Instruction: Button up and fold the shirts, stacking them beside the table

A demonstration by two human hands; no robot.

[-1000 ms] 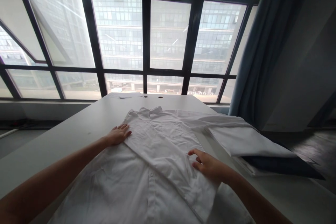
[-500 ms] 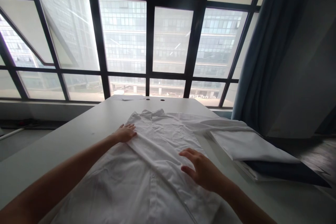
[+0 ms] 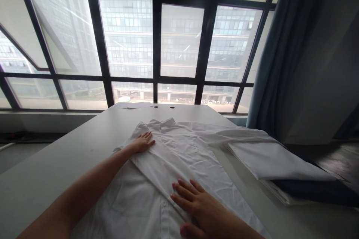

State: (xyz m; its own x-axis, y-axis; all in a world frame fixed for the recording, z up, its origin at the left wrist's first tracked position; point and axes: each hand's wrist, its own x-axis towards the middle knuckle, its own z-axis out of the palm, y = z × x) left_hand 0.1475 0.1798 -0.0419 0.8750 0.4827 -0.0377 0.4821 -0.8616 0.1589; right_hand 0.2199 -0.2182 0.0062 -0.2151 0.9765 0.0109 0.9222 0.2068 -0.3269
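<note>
A white button-front shirt (image 3: 182, 157) lies spread on the white table (image 3: 64, 160), with its collar at the far end and a chest pocket showing. One front of it lies folded diagonally across the body. My left hand (image 3: 142, 143) rests flat on the shirt's upper left part, fingers spread, gripping nothing. My right hand (image 3: 196, 209) is pressed flat on the lower middle of the shirt, near the button placket, with its fingers apart. A long shirt sleeve (image 3: 227, 135) stretches right, onto a folded white cloth.
A folded white cloth stack (image 3: 275, 162) with a dark navy item (image 3: 314, 189) beneath it sits at the table's right edge. Papers (image 3: 133, 105) and several round holes lie at the far end. Behind stand a large window (image 3: 179, 44) and a blue curtain (image 3: 280, 44).
My right hand has slid toward me and left across the shirt. My left hand has shifted slightly right. The view has moved a little.
</note>
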